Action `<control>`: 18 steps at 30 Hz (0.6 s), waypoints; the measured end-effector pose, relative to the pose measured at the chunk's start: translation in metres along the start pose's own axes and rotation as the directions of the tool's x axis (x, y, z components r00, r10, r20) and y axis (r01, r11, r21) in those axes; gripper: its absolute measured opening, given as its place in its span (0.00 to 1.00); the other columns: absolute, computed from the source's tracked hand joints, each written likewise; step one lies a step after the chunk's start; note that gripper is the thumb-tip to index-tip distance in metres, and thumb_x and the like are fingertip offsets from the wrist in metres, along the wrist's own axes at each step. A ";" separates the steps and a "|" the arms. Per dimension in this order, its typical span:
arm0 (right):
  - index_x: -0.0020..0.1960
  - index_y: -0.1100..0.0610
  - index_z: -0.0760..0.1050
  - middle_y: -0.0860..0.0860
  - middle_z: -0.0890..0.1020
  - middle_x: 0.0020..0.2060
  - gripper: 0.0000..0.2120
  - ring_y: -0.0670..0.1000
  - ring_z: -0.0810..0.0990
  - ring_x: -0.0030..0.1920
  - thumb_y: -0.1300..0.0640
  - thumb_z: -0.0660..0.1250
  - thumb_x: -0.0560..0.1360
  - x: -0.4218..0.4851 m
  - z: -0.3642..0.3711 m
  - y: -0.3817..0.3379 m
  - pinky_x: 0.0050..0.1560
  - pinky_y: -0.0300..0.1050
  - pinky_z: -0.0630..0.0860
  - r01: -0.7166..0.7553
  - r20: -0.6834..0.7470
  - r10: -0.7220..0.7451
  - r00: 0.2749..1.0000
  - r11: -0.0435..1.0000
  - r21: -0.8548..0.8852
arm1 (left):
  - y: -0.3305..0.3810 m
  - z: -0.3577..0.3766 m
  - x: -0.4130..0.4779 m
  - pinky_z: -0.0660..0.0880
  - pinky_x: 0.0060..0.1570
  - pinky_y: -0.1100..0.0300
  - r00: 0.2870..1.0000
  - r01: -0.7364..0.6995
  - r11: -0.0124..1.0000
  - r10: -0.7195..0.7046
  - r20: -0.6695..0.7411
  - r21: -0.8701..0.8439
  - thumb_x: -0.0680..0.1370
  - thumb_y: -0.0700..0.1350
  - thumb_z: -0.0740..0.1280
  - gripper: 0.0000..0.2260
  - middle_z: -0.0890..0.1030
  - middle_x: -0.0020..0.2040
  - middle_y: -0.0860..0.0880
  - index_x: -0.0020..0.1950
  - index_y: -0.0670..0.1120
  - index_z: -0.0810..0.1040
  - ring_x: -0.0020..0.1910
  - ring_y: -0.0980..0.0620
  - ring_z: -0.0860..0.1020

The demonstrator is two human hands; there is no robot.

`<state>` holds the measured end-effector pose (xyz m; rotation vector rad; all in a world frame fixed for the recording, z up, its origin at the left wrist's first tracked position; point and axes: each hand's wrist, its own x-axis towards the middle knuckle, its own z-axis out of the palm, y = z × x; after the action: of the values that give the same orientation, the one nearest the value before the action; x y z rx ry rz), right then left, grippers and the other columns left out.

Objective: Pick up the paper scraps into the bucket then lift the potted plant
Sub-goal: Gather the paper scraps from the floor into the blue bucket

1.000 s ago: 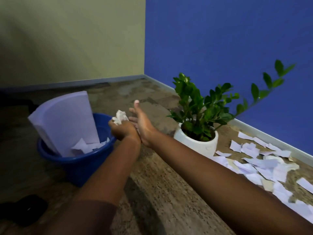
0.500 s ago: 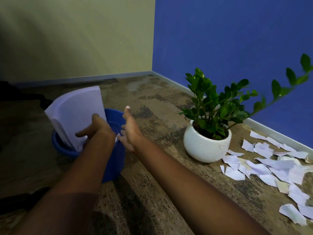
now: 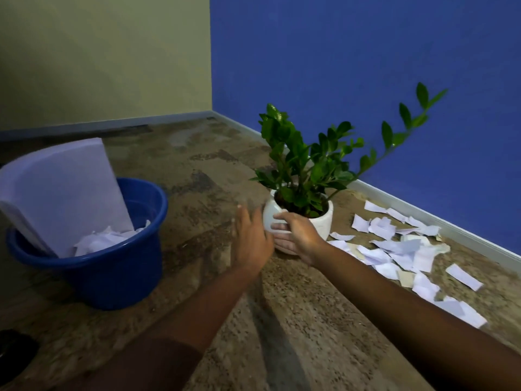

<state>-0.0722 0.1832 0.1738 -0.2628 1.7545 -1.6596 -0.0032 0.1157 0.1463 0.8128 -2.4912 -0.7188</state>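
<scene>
- The right hand (image 3: 298, 235) has left the bucket, where it was half a second ago, and now grips the potted plant (image 3: 324, 221). Its thumb lies across the near upper side of the white pot and its fingers curl round lower down.
- The left hand (image 3: 251, 241), which held a crumpled scrap over the bucket a second ago, now carries nothing. Its fingers are straight and spread, blurred with motion, just left of the pot; I cannot tell whether it touches the pot yet.
- The potted plant stands on the floor (image 3: 197, 170) near the blue wall (image 3: 338, 66), right of the bucket and well apart from it. Nothing shows it raised off the floor.
- The bucket (image 3: 112, 272) sits at the left, holding a large sheet (image 3: 64, 193) that leans against its far-left side, with crumpled pieces (image 3: 104, 238) at the foot of the sheet.
- Many paper scraps (image 3: 406, 246) still lie on the floor right of the pot, the nearest just beside its base.
- Judgement: the last handful went into the bucket and the hands have switched to the plant, so the lifting step looks begun while the scrap step is unfinished. Lifting may be meant to free scraps tucked by the pot.
- The next move likely needs the left hand set on the pot's left side before it is raised, so that the long leaning stem does not tip it.
</scene>
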 end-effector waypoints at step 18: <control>0.75 0.54 0.54 0.57 0.59 0.75 0.37 0.59 0.60 0.74 0.60 0.70 0.72 -0.067 -0.269 0.146 0.71 0.50 0.64 -0.479 -0.457 0.143 0.878 0.277 -0.833 | 0.074 0.147 -0.078 0.49 0.76 0.47 0.750 -0.271 0.943 0.083 0.656 0.191 0.80 0.46 0.56 0.27 0.49 0.79 0.44 0.77 0.44 0.52 0.78 0.43 0.48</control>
<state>-0.1399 0.4597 0.0432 -0.1332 2.6414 -0.1759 -0.0536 0.2664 0.0576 0.4304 -3.3000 -0.6660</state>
